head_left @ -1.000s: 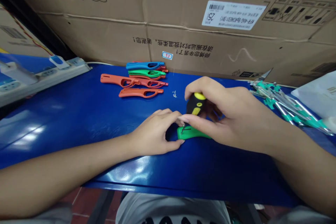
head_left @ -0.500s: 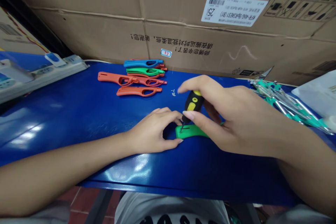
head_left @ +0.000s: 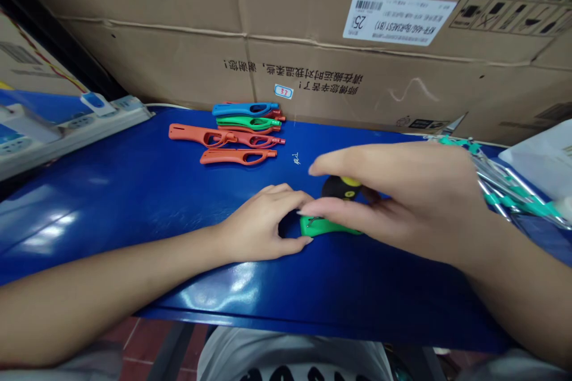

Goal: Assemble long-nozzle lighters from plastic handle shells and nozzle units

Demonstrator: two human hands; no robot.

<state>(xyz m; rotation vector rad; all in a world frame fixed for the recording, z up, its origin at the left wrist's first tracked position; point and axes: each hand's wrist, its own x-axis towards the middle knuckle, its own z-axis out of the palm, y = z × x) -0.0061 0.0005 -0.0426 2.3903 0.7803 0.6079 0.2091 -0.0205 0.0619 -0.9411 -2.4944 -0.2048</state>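
Note:
In the head view, my left hand [head_left: 261, 223] rests on the table with thumb and forefinger closed round the left end of a green lighter casing [head_left: 326, 226]. Above that casing, my right hand [head_left: 415, 202] grips a screwdriver [head_left: 340, 189] with a black and yellow handle. The screwdriver's thin shaft shows near the casing's left end; whether its tip touches a screw I cannot tell. My right thumb and palm hide the casing's right part. Farther back lies a group of lighter casings: a blue one [head_left: 245, 109], a green one [head_left: 248, 123] and several orange ones [head_left: 223, 157].
A large cardboard box [head_left: 179, 65] walls off the back of the blue table [head_left: 147, 202]. At the left lies a white power strip [head_left: 75, 134] with plugs. Several metal rods with green parts [head_left: 513, 190] lie at the right beside a white bag [head_left: 547, 158].
My right hand has turned about the screwdriver, and its handle now leans more to the right. My left hand and the green casing have hardly moved.

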